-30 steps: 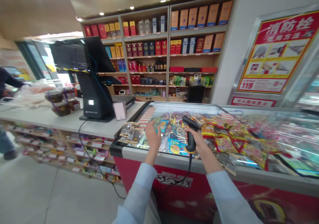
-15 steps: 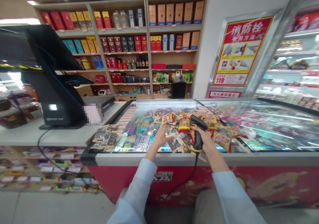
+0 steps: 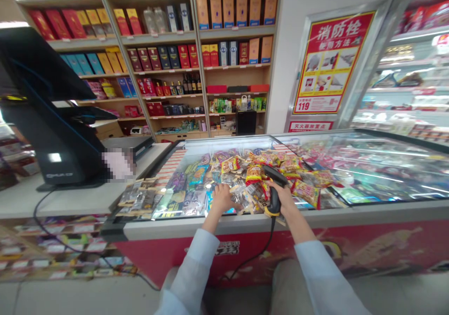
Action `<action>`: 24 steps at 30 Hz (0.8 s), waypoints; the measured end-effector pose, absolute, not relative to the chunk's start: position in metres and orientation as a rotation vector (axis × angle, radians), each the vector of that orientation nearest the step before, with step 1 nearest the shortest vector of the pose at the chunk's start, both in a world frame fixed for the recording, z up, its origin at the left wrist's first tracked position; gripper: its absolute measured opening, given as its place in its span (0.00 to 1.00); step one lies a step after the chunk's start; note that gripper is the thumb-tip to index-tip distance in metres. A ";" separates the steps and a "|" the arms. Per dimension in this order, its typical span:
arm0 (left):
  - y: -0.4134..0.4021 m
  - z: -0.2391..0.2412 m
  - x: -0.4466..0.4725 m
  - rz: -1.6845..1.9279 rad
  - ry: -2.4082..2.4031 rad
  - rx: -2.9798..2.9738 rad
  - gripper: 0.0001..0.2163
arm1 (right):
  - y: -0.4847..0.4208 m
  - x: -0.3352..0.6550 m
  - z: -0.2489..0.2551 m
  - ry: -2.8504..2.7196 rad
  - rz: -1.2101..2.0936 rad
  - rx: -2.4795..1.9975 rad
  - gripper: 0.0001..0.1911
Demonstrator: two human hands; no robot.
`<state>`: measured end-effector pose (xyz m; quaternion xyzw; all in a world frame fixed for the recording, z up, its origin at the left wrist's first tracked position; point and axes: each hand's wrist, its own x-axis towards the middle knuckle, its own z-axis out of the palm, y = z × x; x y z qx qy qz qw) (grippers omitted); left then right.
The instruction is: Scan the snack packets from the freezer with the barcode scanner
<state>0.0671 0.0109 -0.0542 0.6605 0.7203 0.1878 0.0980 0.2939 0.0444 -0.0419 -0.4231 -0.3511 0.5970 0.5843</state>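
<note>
The black handheld barcode scanner (image 3: pixel 273 189) with a yellow band at its base is over the near edge of the glass lid (image 3: pixel 365 172) of a red chest freezer (image 3: pixel 368 245). It is upright in the right hand (image 3: pixel 285 202), whose fingers are wrapped tight round the grip. The scanner's head points left, toward a heap of colourful snack packets (image 3: pixel 252 165) lying on the lid. A black cable (image 3: pixel 257 254) hangs from the grip down the freezer's front.

The left hand (image 3: pixel 221 198) rests just left of the scanner, palm down, with its fingers curled onto a clear plastic snack packet (image 3: pixel 242 202) at the near side of the heap. I cannot tell whether it grips the packet or only touches it.

To the left, a black checkout terminal (image 3: pixel 49 128) stands on a white surface (image 3: pixel 52 202) that adjoins the freezer. Behind are wooden shelves (image 3: pixel 196 37) of boxed goods, and a red poster (image 3: pixel 331 62) is on the wall to the right.
</note>
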 end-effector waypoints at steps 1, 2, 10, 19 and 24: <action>0.011 -0.055 0.067 0.599 2.100 1.947 0.38 | 0.044 0.294 -0.042 -0.821 1.389 -0.991 0.12; 0.012 -0.056 0.066 0.659 2.054 1.935 0.38 | 0.044 0.294 -0.042 -0.823 1.385 -0.991 0.12; 0.021 -0.074 0.056 1.273 1.444 1.328 0.42 | 0.045 0.294 -0.042 -0.841 1.392 -0.987 0.13; 0.016 -0.061 0.024 1.028 1.494 1.345 0.19 | 0.042 0.293 -0.039 -0.843 1.386 -1.025 0.13; 0.010 -0.048 0.020 1.109 1.375 1.261 0.22 | 0.042 0.291 -0.035 -0.850 1.386 -1.018 0.13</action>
